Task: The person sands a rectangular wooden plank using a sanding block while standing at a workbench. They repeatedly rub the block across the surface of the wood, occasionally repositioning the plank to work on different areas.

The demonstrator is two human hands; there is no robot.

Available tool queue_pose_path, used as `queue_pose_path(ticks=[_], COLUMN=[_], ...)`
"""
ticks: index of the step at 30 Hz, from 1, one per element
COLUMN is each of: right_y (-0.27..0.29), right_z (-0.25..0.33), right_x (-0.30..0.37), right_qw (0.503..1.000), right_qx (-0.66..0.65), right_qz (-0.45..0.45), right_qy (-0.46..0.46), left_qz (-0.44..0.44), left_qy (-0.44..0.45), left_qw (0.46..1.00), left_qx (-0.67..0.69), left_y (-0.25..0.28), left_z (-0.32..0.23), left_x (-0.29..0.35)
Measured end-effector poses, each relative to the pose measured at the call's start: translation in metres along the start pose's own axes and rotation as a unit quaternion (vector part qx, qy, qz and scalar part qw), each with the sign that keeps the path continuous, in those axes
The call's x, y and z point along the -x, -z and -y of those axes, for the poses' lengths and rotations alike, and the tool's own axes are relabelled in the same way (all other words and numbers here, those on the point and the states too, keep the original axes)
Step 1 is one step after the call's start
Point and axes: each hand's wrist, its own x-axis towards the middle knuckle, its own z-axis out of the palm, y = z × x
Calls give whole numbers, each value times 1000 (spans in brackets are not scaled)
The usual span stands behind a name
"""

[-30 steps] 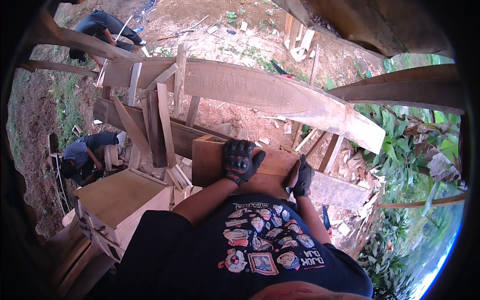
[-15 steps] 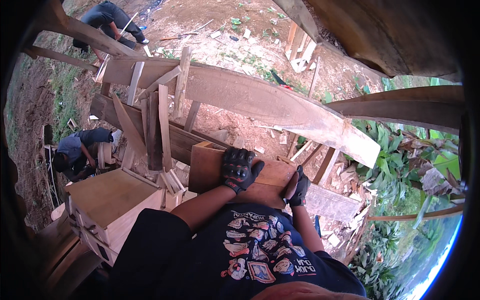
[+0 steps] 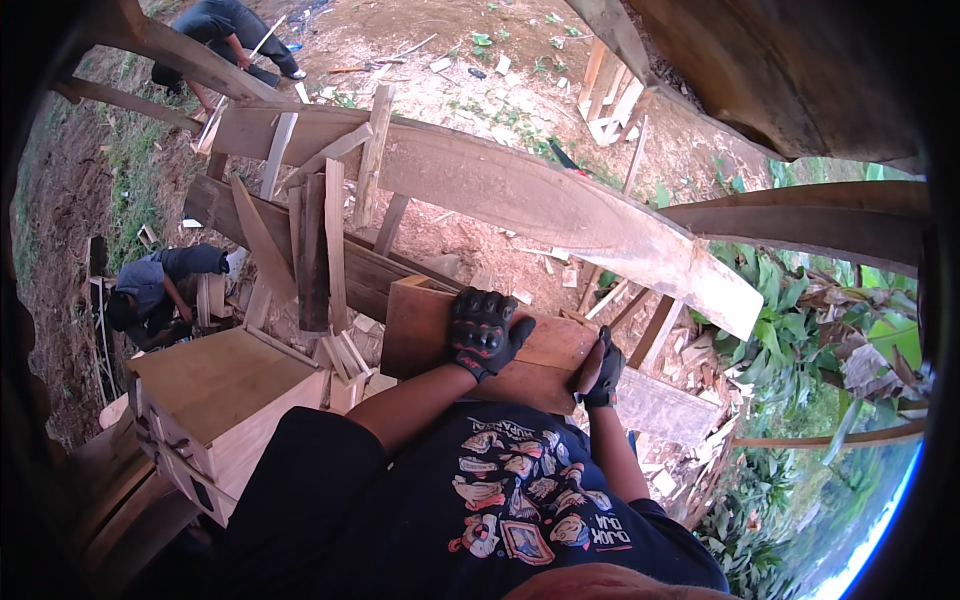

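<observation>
Now | reddish-brown wooden box (image 3: 430, 330) | both gloved hands gripping: left (image 3: 483, 333), right (image 3: 601, 375)

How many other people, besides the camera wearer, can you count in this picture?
2. One person bends over on the bare ground at the top left. Another person crouches at the left edge, beside the wooden box. Others may be hidden behind the planks.

No packages, labels, signs or screens in view. Only printed matter: graphic on front of person's dark shirt (image 3: 520, 500), near centre, small multicoloured pictures in white, red and pale blue, with line of light lettering at right.
</observation>
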Motion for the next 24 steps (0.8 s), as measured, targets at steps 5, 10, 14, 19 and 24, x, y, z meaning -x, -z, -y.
queue_pose_path(ticks=[5, 10, 14, 19, 24], right_y=[6, 1, 8, 2, 2], right_z=[32, 15, 3, 23, 7], right_x=[-63, -12, 9, -50, -11], right_qw=[998, 999, 997, 999, 993], right_qx=[58, 26, 14, 38, 61], right_qz=[20, -15, 63, 23, 68], right_qy=[34, 9, -40, -12, -70], left_qz=[-20, -24, 9, -5, -13], left_qy=[-5, 3, 6, -1, 15], left_qw=[1000, 1000, 1000, 1000, 1000], left_qx=[-16, -10, 3, -3, 7], left_y=[-4, -4, -5, -6, -6], left_z=[-1, 3, 3, 0, 3], left_x=[1, 3, 2, -1, 8])
